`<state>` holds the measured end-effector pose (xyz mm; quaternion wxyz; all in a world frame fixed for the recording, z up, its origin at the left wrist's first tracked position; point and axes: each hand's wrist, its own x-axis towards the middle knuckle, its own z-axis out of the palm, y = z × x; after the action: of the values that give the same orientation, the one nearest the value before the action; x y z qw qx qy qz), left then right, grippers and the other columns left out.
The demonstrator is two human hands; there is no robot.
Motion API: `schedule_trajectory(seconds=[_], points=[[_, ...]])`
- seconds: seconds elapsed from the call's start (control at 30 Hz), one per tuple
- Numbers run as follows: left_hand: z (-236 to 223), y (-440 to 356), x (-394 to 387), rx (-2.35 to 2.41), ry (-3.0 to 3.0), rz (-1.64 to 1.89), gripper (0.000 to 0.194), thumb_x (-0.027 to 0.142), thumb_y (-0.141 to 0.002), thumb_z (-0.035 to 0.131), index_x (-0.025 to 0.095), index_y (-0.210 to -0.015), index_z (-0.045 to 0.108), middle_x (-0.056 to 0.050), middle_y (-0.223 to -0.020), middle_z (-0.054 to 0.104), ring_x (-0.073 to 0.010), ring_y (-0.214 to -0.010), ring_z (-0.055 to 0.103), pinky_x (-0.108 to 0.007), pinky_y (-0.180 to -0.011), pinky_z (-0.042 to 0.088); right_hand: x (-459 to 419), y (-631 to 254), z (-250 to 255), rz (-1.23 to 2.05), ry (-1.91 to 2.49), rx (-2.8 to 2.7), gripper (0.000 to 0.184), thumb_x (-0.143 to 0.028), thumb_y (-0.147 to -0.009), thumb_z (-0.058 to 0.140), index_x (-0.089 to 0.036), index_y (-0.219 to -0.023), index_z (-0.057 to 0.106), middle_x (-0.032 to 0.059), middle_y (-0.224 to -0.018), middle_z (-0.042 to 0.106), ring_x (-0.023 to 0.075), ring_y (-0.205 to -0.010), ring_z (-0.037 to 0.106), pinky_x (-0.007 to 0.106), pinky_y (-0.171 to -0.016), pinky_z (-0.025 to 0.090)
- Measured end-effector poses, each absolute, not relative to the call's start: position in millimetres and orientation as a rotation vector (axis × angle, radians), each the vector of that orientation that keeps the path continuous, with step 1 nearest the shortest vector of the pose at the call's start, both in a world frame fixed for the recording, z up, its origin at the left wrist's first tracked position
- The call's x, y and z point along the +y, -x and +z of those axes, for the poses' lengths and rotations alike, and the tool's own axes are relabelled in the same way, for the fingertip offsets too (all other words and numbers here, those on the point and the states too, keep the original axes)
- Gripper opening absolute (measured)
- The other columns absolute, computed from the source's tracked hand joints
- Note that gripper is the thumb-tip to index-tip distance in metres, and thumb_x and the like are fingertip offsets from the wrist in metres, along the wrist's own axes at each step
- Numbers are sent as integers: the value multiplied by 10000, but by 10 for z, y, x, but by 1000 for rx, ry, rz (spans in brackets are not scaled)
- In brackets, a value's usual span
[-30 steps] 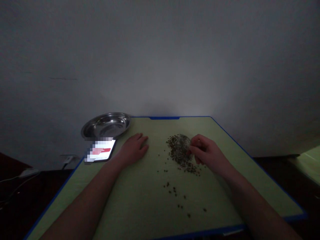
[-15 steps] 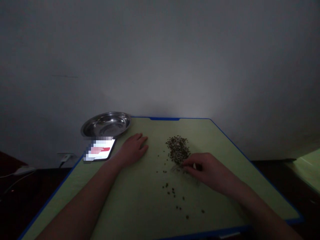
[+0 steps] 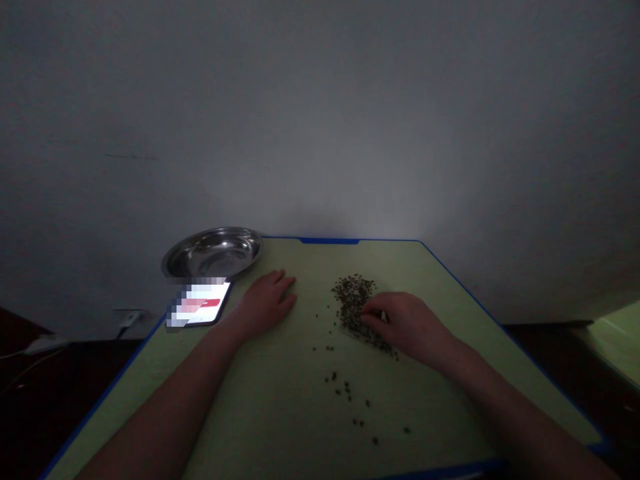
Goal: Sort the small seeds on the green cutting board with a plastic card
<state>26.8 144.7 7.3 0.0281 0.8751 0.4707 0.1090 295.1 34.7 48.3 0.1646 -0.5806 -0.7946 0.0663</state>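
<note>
My left hand (image 3: 267,303) lies flat on the table with its fingers stretched out, holding nothing. Right of it is a pile of small dark seed-like bits (image 3: 354,300), spread in a patch with a pale, see-through edge along its near side. At the pile's right side, my right hand (image 3: 400,323) has thumb and forefinger closed in a pinch. Whatever sits between those fingertips is too small or hidden to make out. Several loose dark bits (image 3: 346,385) lie scattered nearer to me.
A shiny metal basin (image 3: 215,253) stands at the table's back left corner. In front of it lies a lit phone (image 3: 207,303), its screen partly blurred out. The pale green table (image 3: 270,413) has a blue edge and touches the grey wall (image 3: 320,120).
My right hand has risen slightly and moved a little away from me over the pile. More dark bits show along the pile's near edge. My left hand stays put.
</note>
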Motion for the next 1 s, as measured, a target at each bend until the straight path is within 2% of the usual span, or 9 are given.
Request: schedule_trajectory(seconds=[0.2, 0.47, 0.57, 0.73, 1.0], points=[[114, -274, 1423, 1458, -2691, 339, 490, 370, -880, 401, 136, -1287, 540, -160, -1371, 504, -289, -1277, 445, -426, -1067, 342, 479, -3012, 497, 44, 1734, -2287, 147, -236, -846, 559, -237, -812, 702, 47, -816, 710, 206, -729, 617, 310, -622, 392], [92, -279, 1434, 1470, -2709, 312, 504, 378, -888, 390, 130, -1307, 522, -164, -1399, 477, -291, -1290, 431, -423, -1066, 337, 584, -2766, 737, 266, 1633, -2193, 137, -251, -828, 568, -226, -781, 695, 28, -739, 701, 163, -632, 585, 293, -583, 382], [87, -280, 1440, 1485, -2714, 304, 511, 385, -892, 382, 128, -1311, 520, -164, -1404, 471, -288, -1290, 433, -415, -1068, 338, 687, -2533, 795, 342, 1557, -2101, 116, -224, -804, 578, -205, -763, 685, 29, -739, 701, 150, -653, 598, 273, -611, 412], [48, -256, 1481, 1468, -2716, 304, 489, 324, -902, 359, 107, -1311, 514, -173, -1406, 468, -274, -1301, 426, -410, -1086, 322, 924, -2273, 664, 446, 1599, -2032, 114, -249, -794, 584, -184, -757, 670, 38, -721, 700, 140, -662, 609, 246, -615, 418], [55, -251, 1474, 1497, -2659, 342, 473, 264, -884, 381, 92, -1306, 508, -176, -1393, 484, -266, -1289, 443, -408, -1088, 332, 1090, -2294, 456, 391, 1759, -1983, 112, -215, -790, 574, -172, -780, 677, 72, -786, 709, 161, -712, 613, 257, -640, 414]])
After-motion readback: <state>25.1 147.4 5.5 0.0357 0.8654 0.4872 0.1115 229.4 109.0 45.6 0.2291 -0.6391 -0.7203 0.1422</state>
